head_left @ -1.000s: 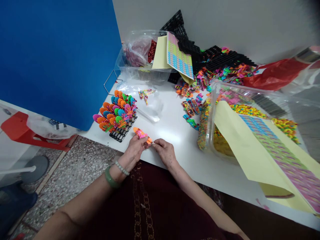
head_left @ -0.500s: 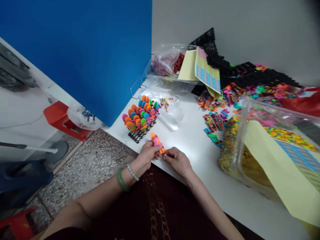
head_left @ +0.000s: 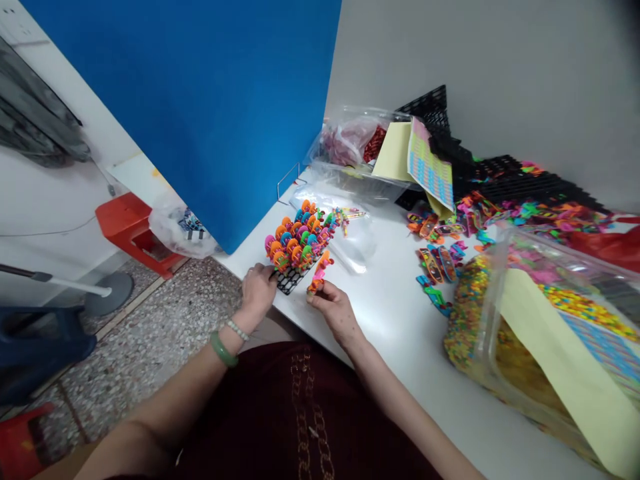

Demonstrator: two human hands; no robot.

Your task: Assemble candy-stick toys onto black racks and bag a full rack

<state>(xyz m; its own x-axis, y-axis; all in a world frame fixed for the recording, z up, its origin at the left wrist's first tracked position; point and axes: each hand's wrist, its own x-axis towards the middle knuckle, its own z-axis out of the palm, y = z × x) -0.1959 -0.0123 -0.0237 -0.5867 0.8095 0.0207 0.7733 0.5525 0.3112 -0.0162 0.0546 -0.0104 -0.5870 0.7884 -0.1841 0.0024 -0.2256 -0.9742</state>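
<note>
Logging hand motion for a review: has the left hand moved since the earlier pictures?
Yes: the left hand has moved toward the black plastic rack, and its fingers now reach the rack's near end.

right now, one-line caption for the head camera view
Right hand holds an orange toy skateboard; left hand touches a black rack.

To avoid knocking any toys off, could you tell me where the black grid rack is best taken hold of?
Take the black grid rack by its bare near corner, from the front, beside the left hand: toys crowd the rest of its top.
</note>
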